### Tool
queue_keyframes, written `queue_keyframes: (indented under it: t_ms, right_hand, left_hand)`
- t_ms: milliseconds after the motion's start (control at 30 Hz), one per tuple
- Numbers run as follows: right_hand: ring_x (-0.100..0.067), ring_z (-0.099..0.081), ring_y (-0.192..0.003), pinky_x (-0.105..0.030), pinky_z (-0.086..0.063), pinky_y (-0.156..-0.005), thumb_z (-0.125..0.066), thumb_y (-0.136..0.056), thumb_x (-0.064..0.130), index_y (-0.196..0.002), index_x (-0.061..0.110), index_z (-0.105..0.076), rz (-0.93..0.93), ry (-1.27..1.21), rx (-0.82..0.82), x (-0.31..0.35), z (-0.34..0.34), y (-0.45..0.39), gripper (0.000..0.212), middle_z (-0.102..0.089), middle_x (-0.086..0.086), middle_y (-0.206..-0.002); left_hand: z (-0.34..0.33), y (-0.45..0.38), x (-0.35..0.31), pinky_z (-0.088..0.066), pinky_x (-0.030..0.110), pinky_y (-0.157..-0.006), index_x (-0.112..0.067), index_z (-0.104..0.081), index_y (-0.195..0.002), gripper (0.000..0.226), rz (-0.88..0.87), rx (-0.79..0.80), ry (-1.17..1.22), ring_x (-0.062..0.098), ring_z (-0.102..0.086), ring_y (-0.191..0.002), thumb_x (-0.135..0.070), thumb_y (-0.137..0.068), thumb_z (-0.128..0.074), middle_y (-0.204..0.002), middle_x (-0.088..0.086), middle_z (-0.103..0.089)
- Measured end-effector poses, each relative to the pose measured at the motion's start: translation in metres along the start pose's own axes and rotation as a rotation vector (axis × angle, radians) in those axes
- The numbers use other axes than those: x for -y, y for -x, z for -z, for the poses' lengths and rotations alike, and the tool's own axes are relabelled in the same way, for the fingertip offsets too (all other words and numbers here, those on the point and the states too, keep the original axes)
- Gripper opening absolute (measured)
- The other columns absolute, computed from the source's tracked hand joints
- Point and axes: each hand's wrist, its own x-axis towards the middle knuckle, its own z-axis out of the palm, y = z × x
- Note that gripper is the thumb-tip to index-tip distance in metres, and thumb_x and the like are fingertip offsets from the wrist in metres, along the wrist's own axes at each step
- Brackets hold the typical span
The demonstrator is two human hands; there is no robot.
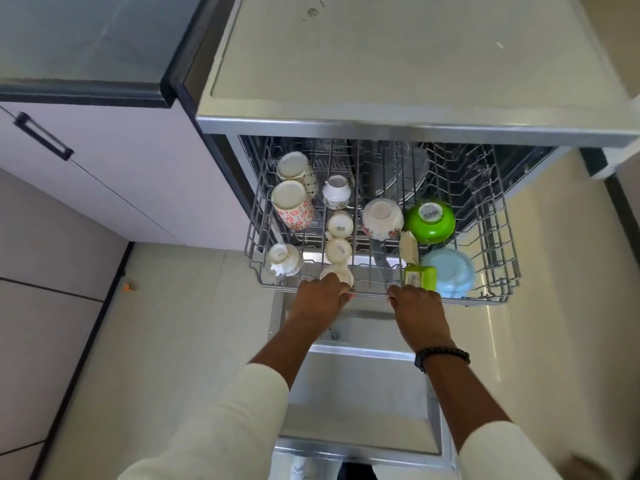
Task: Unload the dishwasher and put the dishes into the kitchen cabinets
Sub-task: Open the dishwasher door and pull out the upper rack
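The grey wire upper rack (498, 237) of the dishwasher stands pulled out over the open door (360, 393). My left hand (320, 299) and my right hand (417, 306) both grip its front rail. Upside down in the rack are two floral mugs (292, 202), several small white cups (339, 225), a white bowl (382, 218), a green bowl (429, 220), a light blue bowl (448, 271) and a green and cream lid (417, 268). One white cup (337, 273) sits right behind my left fingers.
A pale counter (398, 57) lies above the dishwasher. A white cabinet with a black handle (43, 136) stands at the left under a dark-edged worktop (86, 46). Tiled floor (173, 323) shows on both sides of the door.
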Motion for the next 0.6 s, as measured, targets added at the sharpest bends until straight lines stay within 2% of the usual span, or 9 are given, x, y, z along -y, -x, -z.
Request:
queue_keyframes:
  t_ms: [233,367,467,600]
  right_hand:
    - [-0.029,-0.063,-0.057,-0.03,-0.029,-0.06,-0.079,-0.076,0.011,-0.078,0.019,-0.067,0.019,0.041,0.032,-0.004,0.001,0.026,0.014,-0.063,-0.004,-0.062]
    - [-0.024,-0.057,-0.044,-0.027,-0.027,-0.056,-0.09,-0.059,0.008,-0.069,0.02,-0.065,0.014,0.056,-0.013,0.002,-0.001,0.038,0.029,-0.056,0.0,-0.053]
    - [-0.022,-0.055,-0.044,-0.027,-0.026,-0.055,-0.09,-0.058,0.008,-0.069,0.021,-0.065,0.022,0.056,-0.019,0.011,-0.006,0.048,0.031,-0.055,0.001,-0.052]
    - [-0.021,-0.056,-0.047,-0.028,-0.035,-0.054,-0.09,-0.06,0.009,-0.072,0.021,-0.065,0.033,0.038,-0.043,0.01,-0.01,0.057,0.03,-0.056,0.002,-0.055]
  left_hand:
    - [-0.01,0.025,-0.013,-0.047,0.039,-0.092,-0.025,-0.063,-0.125,0.036,-0.001,0.012,0.032,0.026,-0.064,-0.106,-0.043,-0.1,-0.045,-0.125,0.002,-0.062]
    - [-0.017,0.035,-0.011,-0.048,0.04,-0.089,-0.024,-0.066,-0.12,0.034,-0.002,-0.017,0.06,0.026,-0.066,-0.099,-0.043,-0.098,-0.049,-0.117,0.002,-0.065]
    - [-0.02,0.044,-0.004,-0.048,0.04,-0.089,-0.025,-0.066,-0.118,0.033,0.012,-0.009,0.06,0.024,-0.066,-0.099,-0.044,-0.098,-0.049,-0.117,0.001,-0.065]
    - [-0.021,0.051,-0.004,-0.046,0.039,-0.087,-0.026,-0.066,-0.117,0.03,-0.001,-0.03,0.082,0.023,-0.064,-0.097,-0.041,-0.099,-0.048,-0.115,0.0,-0.065]
